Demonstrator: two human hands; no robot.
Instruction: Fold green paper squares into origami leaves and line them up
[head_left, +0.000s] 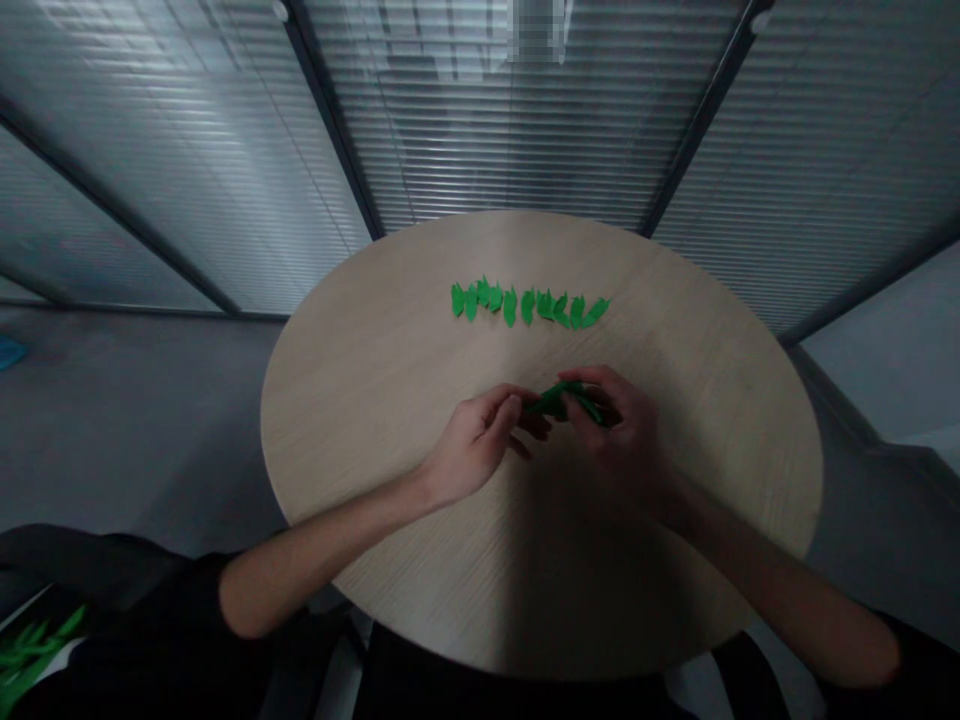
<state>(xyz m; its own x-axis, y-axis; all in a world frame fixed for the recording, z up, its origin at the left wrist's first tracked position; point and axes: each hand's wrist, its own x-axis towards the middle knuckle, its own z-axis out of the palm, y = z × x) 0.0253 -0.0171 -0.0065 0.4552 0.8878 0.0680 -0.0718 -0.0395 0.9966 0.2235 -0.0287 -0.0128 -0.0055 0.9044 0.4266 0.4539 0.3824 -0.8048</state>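
Note:
Above the middle of the round wooden table (360, 400), both hands meet at a green folded piece (555, 402), perhaps paper and dark in shadow. My right hand (616, 420) is closed around its right part, with thumb and fingers pressed on it. My left hand (484, 435) pinches the pointed left end between thumb and forefinger, its other fingers curled below. Part of the piece is hidden by the right fingers. Farther back, several bright green leaf-shaped pieces (510, 305) with pointed tips lie in an uneven row, some touching or overlapping.
Glass partitions with blinds (510, 130) and dark frames stand close behind the table's far edge. At the lower left, more green pieces (37, 650) lie in or on something dark. A blue object (10, 352) rests on the grey floor at far left.

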